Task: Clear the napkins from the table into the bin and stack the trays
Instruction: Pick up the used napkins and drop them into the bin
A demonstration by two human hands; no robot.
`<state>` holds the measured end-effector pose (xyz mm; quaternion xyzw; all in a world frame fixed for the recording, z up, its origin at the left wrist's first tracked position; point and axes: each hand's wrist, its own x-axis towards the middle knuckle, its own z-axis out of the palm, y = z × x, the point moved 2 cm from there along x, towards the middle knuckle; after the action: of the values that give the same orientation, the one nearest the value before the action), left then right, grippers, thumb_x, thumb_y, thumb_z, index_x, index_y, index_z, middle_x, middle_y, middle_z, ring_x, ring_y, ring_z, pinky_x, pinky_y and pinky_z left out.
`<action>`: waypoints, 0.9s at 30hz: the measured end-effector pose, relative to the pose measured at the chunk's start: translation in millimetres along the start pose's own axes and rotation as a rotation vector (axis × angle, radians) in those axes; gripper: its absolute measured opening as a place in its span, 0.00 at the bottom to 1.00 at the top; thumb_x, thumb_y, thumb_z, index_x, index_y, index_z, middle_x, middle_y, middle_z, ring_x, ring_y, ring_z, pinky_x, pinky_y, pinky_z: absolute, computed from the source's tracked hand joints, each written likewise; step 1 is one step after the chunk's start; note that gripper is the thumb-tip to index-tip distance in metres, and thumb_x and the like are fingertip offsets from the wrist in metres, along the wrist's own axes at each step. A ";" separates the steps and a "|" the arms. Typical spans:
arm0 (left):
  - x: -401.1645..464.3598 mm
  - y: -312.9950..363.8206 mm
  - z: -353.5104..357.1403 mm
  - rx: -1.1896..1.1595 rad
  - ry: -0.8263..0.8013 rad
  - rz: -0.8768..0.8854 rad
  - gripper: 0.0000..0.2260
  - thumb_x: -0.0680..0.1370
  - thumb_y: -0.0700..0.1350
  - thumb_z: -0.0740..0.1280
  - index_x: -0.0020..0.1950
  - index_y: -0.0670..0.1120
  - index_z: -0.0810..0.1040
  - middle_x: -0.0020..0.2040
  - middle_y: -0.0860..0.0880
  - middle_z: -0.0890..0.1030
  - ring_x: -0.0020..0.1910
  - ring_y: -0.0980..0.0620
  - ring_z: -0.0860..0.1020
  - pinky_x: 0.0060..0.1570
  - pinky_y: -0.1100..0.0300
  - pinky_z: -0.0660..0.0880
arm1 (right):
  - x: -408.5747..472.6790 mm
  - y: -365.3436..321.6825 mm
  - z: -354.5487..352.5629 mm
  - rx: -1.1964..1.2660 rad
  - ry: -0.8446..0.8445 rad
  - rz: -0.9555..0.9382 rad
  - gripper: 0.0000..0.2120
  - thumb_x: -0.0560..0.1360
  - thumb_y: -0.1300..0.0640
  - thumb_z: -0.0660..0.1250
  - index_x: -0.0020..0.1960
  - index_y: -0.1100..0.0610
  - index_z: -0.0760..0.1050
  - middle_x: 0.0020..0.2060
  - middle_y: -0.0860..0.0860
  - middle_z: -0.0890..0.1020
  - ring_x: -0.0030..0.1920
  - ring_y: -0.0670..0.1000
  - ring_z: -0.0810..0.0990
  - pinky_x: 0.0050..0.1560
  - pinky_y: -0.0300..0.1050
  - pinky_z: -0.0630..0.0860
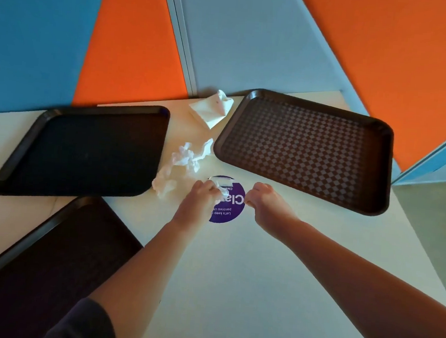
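Napkin-clearing step: left hand (204, 194) pinches a napkin scrap (221, 190), right hand (262, 198) curled empty; next grab the crumpled napkin (182, 163).

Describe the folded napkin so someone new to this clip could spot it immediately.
Start at the checker-patterned brown tray on the right of the table. Off its far left corner, near the wall, lies the folded napkin. It keeps flat, creased panels, while the crumpled napkin nearer the hands is a wrinkled wad.

Pale table (234, 276), three dark trays (306, 148) (82, 149) (49, 256), crumpled napkins (182, 163) (212, 109), round purple sticker (231, 206), perhaps taped.
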<state>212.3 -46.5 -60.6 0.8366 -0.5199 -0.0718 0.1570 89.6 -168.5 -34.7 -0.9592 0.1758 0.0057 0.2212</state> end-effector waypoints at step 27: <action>-144.2 237.2 58.7 -0.297 -0.161 0.867 0.14 0.75 0.32 0.65 0.58 0.46 0.77 0.59 0.46 0.76 0.58 0.47 0.73 0.53 0.51 0.76 | -302.8 61.5 7.6 0.094 0.366 0.564 0.11 0.72 0.71 0.58 0.43 0.60 0.76 0.46 0.56 0.73 0.49 0.57 0.73 0.46 0.53 0.75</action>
<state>-70.0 -26.2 -42.0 0.5024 -0.8162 -0.1381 0.2497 -214.9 -115.5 -40.7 -0.8466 0.4712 -0.1137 0.2198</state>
